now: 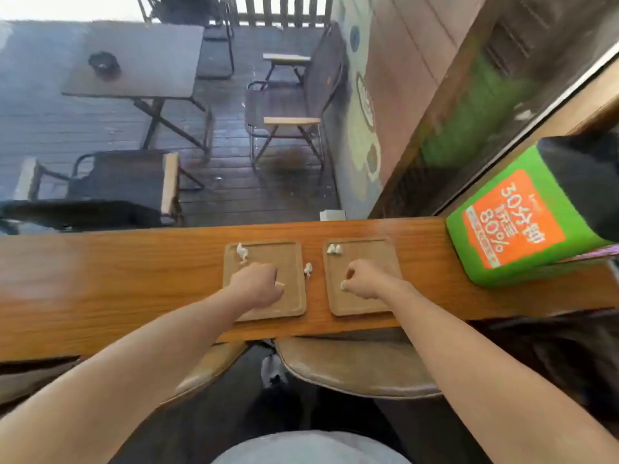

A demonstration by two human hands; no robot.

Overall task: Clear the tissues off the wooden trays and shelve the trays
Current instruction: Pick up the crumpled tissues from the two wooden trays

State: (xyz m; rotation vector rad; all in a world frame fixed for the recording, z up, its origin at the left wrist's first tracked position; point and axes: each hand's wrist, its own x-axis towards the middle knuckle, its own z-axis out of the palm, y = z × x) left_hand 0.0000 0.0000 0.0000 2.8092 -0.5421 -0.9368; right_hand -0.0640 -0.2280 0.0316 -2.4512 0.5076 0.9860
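Observation:
Two square wooden trays lie side by side on the wooden counter [100, 279]. On the left tray [284, 259] a crumpled white tissue [242, 253] sits at the far left corner. My left hand [256, 284] rests curled over this tray, with a small white scrap at its fingertips. Another tissue [308, 269] lies on the counter between the trays. The right tray [382, 256] has a tissue [334, 249] at its far left corner. My right hand [363, 279] is closed over this tray, pinching a small tissue ball [344, 286].
A green and orange box [516, 222] with a black device on top stands at the counter's right end. A stool [358, 366] stands under the near edge. Beyond the counter are a dark deck, folding chairs [288, 112] and a table [140, 61].

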